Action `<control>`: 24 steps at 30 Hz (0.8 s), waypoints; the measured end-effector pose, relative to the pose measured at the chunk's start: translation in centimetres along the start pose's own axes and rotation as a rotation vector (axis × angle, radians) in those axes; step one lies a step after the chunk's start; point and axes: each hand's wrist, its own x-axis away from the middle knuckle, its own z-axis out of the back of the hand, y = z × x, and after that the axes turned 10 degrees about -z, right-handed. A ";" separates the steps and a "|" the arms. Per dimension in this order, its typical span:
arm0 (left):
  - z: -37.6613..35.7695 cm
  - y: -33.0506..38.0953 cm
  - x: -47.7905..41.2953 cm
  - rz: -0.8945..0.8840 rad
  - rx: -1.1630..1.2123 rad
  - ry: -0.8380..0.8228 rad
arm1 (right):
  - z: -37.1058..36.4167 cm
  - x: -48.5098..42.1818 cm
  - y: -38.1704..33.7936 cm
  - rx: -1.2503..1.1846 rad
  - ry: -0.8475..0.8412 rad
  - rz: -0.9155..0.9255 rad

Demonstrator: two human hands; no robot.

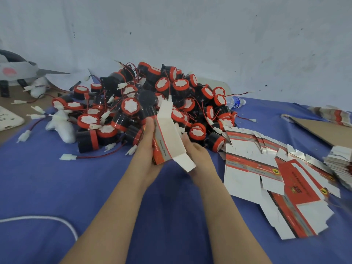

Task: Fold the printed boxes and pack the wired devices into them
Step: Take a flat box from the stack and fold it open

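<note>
A partly folded red, grey and white printed box (167, 138) is held between both hands above the blue cloth. My left hand (147, 141) grips its left side, thumb up along the edge. My right hand (196, 151) holds the right side, with a white flap hanging loose below. A black device (146, 103) sits at the box's upper end; how far it is inside I cannot tell. Behind lies a big heap of black and red wired devices (179, 86) with white connectors. Flat unfolded boxes (266, 168) are spread to the right.
A blue cloth (57, 178) covers the table. A stack of flat boxes (341, 162) and a cardboard sheet (323, 130) lie at the right edge. A water bottle (235, 101) lies behind the heap. A white cord (47, 219) curves at the lower left. White foam pieces (62, 126) lie at the left.
</note>
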 end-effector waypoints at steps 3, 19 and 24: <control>0.6 1.6 -0.6 -0.231 0.241 0.144 | 1.0 -0.6 0.0 -0.059 0.236 0.197; 3.4 1.9 -1.9 -0.399 0.321 0.587 | -0.2 -2.0 -2.2 0.356 0.347 0.450; 2.7 1.5 -1.7 -0.401 0.212 0.511 | 4.1 0.0 -2.8 0.630 0.514 0.267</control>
